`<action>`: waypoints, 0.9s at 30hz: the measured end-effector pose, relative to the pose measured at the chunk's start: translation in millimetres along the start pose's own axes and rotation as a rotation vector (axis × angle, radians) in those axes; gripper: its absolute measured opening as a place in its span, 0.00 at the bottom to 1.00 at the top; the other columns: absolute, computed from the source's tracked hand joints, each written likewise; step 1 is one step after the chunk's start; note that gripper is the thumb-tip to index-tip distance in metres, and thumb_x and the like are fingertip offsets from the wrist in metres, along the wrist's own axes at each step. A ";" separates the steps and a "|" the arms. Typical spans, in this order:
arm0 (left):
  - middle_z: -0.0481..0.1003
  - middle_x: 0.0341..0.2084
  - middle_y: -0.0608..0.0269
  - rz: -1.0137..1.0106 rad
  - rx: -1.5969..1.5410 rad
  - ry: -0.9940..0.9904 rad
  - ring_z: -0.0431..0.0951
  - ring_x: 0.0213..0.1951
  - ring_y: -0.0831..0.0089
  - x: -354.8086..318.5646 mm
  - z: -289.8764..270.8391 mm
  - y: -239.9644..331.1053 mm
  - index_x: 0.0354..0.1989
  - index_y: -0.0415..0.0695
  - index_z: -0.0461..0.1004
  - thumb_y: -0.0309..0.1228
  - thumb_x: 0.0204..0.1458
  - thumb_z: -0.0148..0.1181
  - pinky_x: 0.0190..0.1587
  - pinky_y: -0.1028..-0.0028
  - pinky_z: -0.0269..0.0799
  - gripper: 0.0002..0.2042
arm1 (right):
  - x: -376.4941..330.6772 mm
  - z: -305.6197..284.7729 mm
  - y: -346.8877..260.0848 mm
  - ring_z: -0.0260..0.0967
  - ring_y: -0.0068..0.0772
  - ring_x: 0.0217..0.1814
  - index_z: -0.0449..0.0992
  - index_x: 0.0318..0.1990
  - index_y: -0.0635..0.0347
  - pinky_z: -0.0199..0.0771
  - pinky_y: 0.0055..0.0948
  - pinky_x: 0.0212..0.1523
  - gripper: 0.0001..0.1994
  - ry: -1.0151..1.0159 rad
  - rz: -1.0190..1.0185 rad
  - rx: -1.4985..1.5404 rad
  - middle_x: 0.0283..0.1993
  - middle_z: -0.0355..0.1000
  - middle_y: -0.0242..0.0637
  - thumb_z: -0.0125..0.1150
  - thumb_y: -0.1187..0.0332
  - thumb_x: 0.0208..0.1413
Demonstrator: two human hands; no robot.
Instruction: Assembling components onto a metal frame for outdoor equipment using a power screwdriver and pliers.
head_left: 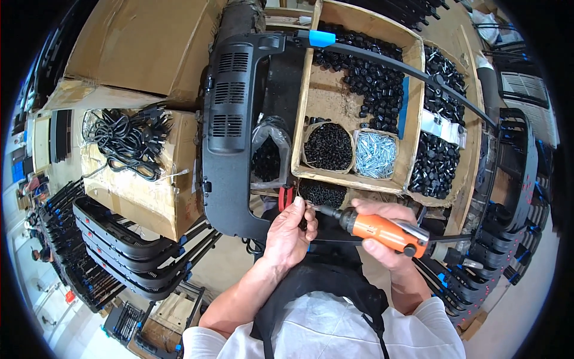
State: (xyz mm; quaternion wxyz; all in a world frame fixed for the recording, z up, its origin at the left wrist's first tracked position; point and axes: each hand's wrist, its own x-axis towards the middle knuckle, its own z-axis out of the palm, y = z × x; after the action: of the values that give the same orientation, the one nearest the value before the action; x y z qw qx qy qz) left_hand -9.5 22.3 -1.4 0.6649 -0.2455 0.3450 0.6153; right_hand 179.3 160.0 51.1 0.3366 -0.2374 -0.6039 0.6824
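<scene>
My right hand (394, 258) is wrapped round an orange power screwdriver (379, 232), which lies nearly level with its bit pointing left. The bit's tip reaches the fingers of my left hand (284, 239). Those fingers are curled and pinched together; a few small dark bits show at them, too small to name. Just beyond the left fingertips is a red-handled object (286, 197), partly hidden. A large black plastic frame (227, 161) with slotted vents lies to the left, its lower edge passing near my left wrist.
Ahead is a wooden tray (297, 134) with black plastic caps (382, 90), a tub of black screws (327, 146) and a box of silver screws (375, 154). A thin black bar (382, 58) crosses it. Black cables (128, 140) lie on a carton at left; stacked frames (128, 254) stand below.
</scene>
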 end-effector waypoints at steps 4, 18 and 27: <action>0.76 0.34 0.70 0.085 0.049 0.037 0.74 0.34 0.77 0.2 4.5 1.1 0.48 0.47 0.75 0.42 0.73 0.54 0.35 0.75 0.69 0.12 | 0.5 5.4 10.3 0.78 0.41 0.62 0.72 0.59 0.63 0.77 0.40 0.64 0.23 0.160 0.145 -0.242 0.58 0.79 0.47 0.72 0.76 0.56; 0.77 0.37 0.67 0.070 0.150 0.002 0.77 0.36 0.75 -16.5 -10.1 -7.6 0.50 0.45 0.75 0.40 0.74 0.54 0.37 0.72 0.72 0.11 | 60.8 -2.9 152.1 0.75 0.33 0.63 0.70 0.64 0.62 0.75 0.36 0.67 0.26 0.164 0.257 -0.164 0.61 0.78 0.44 0.74 0.72 0.60; 0.78 0.38 0.66 0.077 0.140 -0.027 0.79 0.37 0.73 -14.7 -11.6 -4.2 0.51 0.45 0.75 0.39 0.73 0.54 0.38 0.72 0.73 0.11 | 61.0 -3.0 157.9 0.76 0.33 0.62 0.71 0.63 0.63 0.75 0.36 0.66 0.26 0.155 0.246 -0.181 0.60 0.78 0.44 0.73 0.74 0.60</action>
State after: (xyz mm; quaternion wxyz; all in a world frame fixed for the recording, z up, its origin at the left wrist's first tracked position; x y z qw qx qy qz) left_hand -7.2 3.5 2.0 0.6610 -0.1765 0.3873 0.6180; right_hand 113.9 200.6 -99.7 0.2733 -0.3907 -0.6014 0.6411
